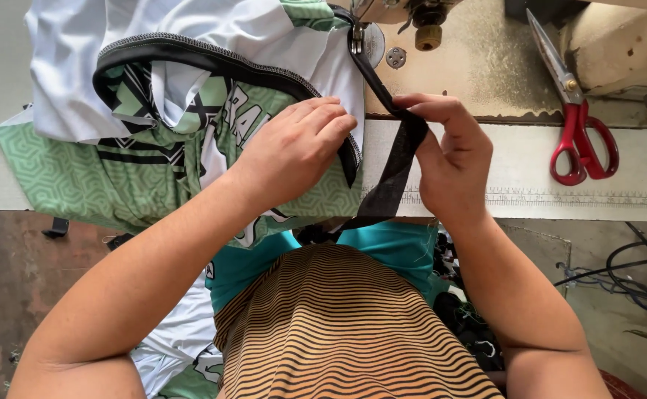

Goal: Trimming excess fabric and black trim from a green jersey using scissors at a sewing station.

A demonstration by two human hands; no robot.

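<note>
The left hand [294,151] lies flat on a green and white shirt [153,118]. Its fingers are close together and point to 2 o'clock. The fingertips press down on the black edge of the shirt's neck hole [190,55]. This hand grips nothing; it only pushes the cloth down.

The right hand [449,159] is just beside the left hand, at 3 o'clock from it. Its thumb and fingers pinch a long black strip [397,166] of thin cloth. The strip runs from the needle part of the sewing machine [412,15] at 12 o'clock, down under the right hand's fingers, and on toward the person's lap at 6 o'clock. The strip is folded where the fingers pinch it.

The shirt covers the left half of the pale surface [530,159], at 9 o'clock from the hands. Part of it hangs down over the edge. It has green shapes, white patches and black lines on it.

Red scissors [578,118] lie on the surface at 3 o'clock, well apart from the right hand. Their blades are shut and point to 11 o'clock.

A ruler line [560,198] runs along the front edge of the surface, below the scissors.

Dark cables [634,273] lie on the floor at 4 o'clock.
</note>
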